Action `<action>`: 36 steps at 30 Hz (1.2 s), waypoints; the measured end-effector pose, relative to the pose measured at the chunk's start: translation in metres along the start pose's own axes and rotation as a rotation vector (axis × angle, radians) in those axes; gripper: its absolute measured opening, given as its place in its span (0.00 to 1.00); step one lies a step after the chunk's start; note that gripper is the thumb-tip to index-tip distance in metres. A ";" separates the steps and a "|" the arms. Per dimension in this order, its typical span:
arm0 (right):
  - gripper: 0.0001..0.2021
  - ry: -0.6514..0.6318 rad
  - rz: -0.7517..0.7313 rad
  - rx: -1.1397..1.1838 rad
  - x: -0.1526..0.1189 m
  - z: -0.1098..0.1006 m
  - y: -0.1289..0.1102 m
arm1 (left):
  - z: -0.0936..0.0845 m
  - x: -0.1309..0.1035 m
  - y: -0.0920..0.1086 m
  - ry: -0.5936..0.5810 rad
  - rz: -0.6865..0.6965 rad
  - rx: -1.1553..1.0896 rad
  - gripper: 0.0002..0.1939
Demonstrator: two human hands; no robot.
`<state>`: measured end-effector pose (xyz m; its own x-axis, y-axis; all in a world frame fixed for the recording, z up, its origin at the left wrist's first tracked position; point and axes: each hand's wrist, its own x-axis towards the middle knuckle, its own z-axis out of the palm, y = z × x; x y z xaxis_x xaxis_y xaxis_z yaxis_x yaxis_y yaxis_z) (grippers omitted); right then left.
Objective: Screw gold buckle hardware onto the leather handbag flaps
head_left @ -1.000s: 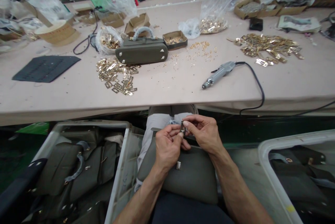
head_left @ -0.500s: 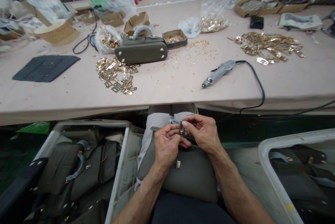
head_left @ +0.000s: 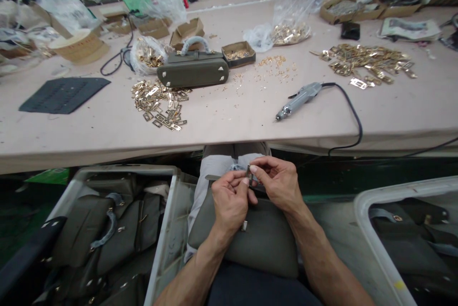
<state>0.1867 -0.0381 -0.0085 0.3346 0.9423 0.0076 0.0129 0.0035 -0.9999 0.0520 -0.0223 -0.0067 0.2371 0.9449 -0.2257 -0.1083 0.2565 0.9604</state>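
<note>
A dark olive handbag [head_left: 265, 246] lies across my lap, with a small shiny metal clasp piece [head_left: 244, 226] on its panel. Above the bag, my left hand [head_left: 229, 201] is closed, pinching the lower part of a small metal plate [head_left: 249, 173]. The thumb and fingers of my right hand [head_left: 282, 184] grip the same plate from the other side, near its top. Fingers cover much of the plate, and I cannot tell whether it is attached to the bag's flap.
Piles of gold metal plates [head_left: 161, 101] and longer gold fittings [head_left: 368, 63] lie on the table. Between them are an upended handbag [head_left: 195, 72], a box of tiny parts [head_left: 239, 54] and a corded electric screwdriver [head_left: 299, 100]. Bins of handbags [head_left: 173, 220] [head_left: 361, 215] flank my legs.
My left thumb has moved up onto the plate, and the hand has shifted slightly right. The plate has turned and shows less of its face. My right hand has hardly moved.
</note>
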 end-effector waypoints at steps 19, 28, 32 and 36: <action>0.12 -0.092 0.098 0.114 0.009 0.003 0.006 | -0.001 -0.007 -0.006 -0.077 -0.018 0.092 0.15; 0.13 -0.111 0.087 -0.017 0.008 0.005 0.019 | 0.001 -0.004 -0.006 -0.027 -0.068 0.048 0.14; 0.15 -0.125 0.132 0.032 0.009 0.009 0.022 | 0.000 -0.009 -0.006 -0.007 -0.071 0.085 0.11; 0.17 -0.284 0.218 0.184 0.007 0.016 0.016 | -0.002 -0.023 -0.006 0.084 -0.078 0.111 0.11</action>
<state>0.1738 -0.0259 -0.0250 0.0366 0.9824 -0.1830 -0.2069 -0.1717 -0.9632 0.0449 -0.0445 -0.0074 0.1585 0.9378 -0.3090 0.0158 0.3105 0.9504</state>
